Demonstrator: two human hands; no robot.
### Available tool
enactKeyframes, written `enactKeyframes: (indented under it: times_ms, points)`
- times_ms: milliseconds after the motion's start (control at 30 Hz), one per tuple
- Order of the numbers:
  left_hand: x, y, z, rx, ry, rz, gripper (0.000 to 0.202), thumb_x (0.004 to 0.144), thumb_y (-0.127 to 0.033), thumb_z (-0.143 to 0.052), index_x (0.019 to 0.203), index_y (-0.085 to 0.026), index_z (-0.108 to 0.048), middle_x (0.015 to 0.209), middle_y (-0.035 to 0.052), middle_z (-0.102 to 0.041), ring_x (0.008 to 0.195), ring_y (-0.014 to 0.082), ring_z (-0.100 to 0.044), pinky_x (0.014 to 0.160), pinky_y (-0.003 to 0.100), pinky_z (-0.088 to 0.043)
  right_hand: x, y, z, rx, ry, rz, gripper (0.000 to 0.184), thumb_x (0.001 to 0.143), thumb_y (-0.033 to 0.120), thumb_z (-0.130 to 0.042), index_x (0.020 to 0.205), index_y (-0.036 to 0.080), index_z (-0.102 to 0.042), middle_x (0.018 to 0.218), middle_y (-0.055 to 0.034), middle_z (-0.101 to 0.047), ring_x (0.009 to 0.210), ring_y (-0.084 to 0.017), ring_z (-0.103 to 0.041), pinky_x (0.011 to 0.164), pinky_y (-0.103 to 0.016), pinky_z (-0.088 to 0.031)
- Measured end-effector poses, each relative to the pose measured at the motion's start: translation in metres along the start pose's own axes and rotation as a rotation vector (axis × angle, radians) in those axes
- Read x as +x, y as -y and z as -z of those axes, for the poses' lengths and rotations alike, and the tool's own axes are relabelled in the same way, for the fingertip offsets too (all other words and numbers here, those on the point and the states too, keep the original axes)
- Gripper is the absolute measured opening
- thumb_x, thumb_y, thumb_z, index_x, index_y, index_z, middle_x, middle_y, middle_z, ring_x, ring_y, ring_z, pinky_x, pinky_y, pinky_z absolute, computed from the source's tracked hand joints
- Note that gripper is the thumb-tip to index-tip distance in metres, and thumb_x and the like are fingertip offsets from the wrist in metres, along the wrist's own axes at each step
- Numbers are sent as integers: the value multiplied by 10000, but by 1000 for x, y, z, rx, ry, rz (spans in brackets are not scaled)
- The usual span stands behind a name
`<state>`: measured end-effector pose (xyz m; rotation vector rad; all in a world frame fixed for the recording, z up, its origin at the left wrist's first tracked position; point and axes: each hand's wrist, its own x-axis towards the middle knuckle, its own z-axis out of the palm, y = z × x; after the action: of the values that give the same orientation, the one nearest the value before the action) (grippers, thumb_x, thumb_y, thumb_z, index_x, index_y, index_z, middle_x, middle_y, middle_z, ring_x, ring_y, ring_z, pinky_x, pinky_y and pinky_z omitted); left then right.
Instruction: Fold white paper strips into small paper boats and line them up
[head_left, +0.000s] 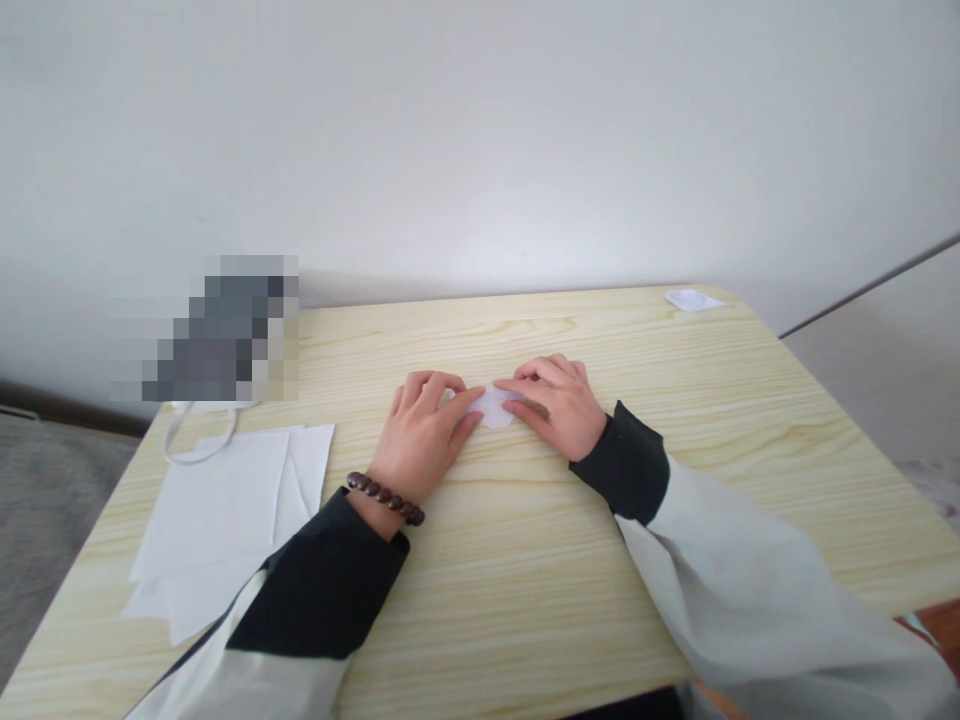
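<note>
Left hand (421, 432), right hand (559, 405): fingers pinch small paper (496, 410) between them. Looks part-shaped, likely unfinished. White sheets (214, 500) left of fingers seem unworked; white piece (693, 300) lies beyond, right.

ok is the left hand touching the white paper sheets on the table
Apart: the head view shows bare wood-grain tabletop between the left hand and the white paper sheets.

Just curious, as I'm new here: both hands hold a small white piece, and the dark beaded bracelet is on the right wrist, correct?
Not quite: the head view shows the dark bracelet on the wrist of the left hand, not the right hand. Both do hold the small white piece.
</note>
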<state>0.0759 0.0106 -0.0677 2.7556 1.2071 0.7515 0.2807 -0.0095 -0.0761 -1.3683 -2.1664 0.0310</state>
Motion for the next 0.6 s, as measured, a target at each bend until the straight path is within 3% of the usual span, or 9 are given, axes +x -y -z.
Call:
enactKeyframes:
  times_ms: [167, 333, 600]
  points:
    - [-1, -5, 3, 125, -25, -52, 186, 868, -259, -556, 995, -234, -690, 973, 52, -663, 971, 261, -512, 763, 396, -444, -1, 5, 2, -133, -29, 69, 175, 888, 296, -555, 976, 299, -706, 917, -16, -661, 907, -191, -490, 769, -359, -274]
    - [-3, -14, 6, 247, -40, -60, 166, 872, -238, -549, 974, -226, -679, 894, 36, -675, 954, 250, -549, 725, 376, -422, -7, 7, 7, -242, -29, 132, 199, 839, 230, -566, 990, 258, -694, 932, -21, -672, 877, -194, -510, 762, -379, -276]
    - [-2, -21, 6, 271, 83, -43, 311, 867, -159, -520, 1150, -250, -609, 935, 54, -637, 900, 237, -560, 706, 365, -420, -18, 2, 14, -249, -76, 85, 188, 809, 166, -543, 916, 180, -697, 932, -48, -669, 889, -200, -526, 770, -353, -331]
